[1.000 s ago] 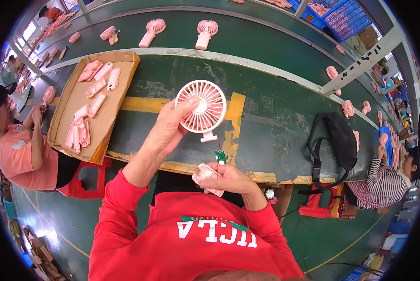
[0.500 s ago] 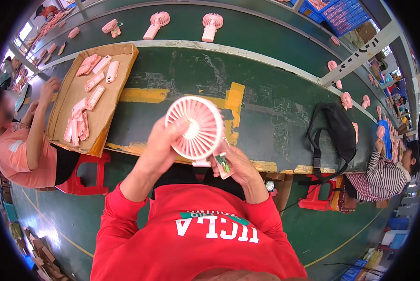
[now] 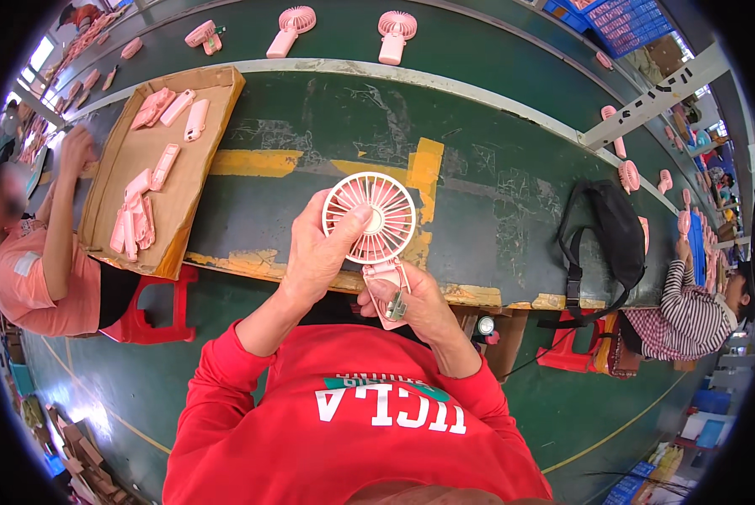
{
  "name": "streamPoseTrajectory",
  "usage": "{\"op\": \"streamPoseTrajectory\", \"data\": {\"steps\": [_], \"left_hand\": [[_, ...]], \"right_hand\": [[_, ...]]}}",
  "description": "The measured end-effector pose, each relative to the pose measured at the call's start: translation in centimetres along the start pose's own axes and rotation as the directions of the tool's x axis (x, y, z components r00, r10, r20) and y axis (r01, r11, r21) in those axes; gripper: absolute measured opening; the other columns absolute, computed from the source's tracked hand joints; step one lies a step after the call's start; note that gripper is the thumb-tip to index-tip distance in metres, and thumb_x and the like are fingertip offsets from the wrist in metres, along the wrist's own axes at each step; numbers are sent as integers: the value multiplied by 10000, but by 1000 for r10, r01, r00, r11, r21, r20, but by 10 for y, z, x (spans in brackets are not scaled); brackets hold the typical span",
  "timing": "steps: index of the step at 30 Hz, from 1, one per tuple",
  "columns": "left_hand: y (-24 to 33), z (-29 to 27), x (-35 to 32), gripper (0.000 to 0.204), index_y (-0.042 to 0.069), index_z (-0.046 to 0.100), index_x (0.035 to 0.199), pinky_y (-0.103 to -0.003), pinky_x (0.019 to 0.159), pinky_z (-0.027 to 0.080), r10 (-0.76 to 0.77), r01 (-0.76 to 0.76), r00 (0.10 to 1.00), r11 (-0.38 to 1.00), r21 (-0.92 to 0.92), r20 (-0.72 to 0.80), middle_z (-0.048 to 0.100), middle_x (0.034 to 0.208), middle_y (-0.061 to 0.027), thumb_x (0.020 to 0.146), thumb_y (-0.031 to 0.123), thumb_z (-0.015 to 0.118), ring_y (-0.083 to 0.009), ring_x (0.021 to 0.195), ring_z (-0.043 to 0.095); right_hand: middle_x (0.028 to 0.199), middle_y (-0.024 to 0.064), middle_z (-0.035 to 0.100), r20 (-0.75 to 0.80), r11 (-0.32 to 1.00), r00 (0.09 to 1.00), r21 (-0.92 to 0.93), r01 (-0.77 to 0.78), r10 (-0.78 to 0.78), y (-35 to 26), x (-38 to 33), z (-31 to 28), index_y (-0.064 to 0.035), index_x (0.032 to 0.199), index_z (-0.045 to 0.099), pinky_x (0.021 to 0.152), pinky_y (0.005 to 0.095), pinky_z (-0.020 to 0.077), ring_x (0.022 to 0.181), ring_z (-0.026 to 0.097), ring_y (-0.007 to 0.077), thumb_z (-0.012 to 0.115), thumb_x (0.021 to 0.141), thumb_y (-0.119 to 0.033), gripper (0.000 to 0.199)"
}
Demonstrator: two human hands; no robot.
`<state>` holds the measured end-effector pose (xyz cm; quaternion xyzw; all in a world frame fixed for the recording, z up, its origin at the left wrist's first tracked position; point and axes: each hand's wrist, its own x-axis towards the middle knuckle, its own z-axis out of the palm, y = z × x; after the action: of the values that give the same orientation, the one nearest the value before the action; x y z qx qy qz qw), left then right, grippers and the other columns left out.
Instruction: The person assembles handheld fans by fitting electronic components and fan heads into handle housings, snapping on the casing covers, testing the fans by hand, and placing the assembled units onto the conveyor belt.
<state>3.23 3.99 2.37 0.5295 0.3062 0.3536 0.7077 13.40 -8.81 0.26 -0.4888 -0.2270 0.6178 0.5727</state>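
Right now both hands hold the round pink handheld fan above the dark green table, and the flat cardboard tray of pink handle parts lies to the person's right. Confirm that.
Wrong side. In the head view the cardboard tray lies to the person's left. Both the left hand and right hand do hold the fan above the table.

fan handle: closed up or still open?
Open. The pink handle shell in the right hand shows a small metallic part inside; the left hand holds the fan head.

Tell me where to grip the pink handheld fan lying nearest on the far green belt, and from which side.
Grip the fan by its straight handle, probably from above, fingers across its narrow width. It lies flat on the belt with the round caged head at the far end and the handle pointing toward the near side, so the slim handle fits a hand better than the wide grille.
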Motion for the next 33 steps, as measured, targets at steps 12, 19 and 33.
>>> {"op": "streamPoseTrajectory", "data": {"steps": [12,19,33], "left_hand": [[-10,-11,9,390,-61,526,1120,-291,773,494,366,-335,930,810,481,32,605,963,-123,827,153,671,-204,899,611],[-14,-1,-21,354,-22,563,1062,-290,708,505,180,-470,854,666,579,488,638,847,-81,756,62,721,-164,774,618],[-20,-16,-15,137,-59,610,973,-244,666,525,-191,68,944,910,408,269,661,791,-77,866,27,607,-114,732,647]], "right_hand": [[657,75,611,-111,963,974,-210,170,-196,13,19,-6,2,958,562,494,255,464,566,596,137,512,950,-261,267],[737,51,596,-141,915,946,-329,234,-293,39,40,-30,-6,883,565,589,266,489,635,585,120,517,944,-259,265],[832,56,607,-170,1000,985,1,-4,4,33,49,-33,-13,997,545,557,239,522,649,622,120,462,969,-266,268]]}}
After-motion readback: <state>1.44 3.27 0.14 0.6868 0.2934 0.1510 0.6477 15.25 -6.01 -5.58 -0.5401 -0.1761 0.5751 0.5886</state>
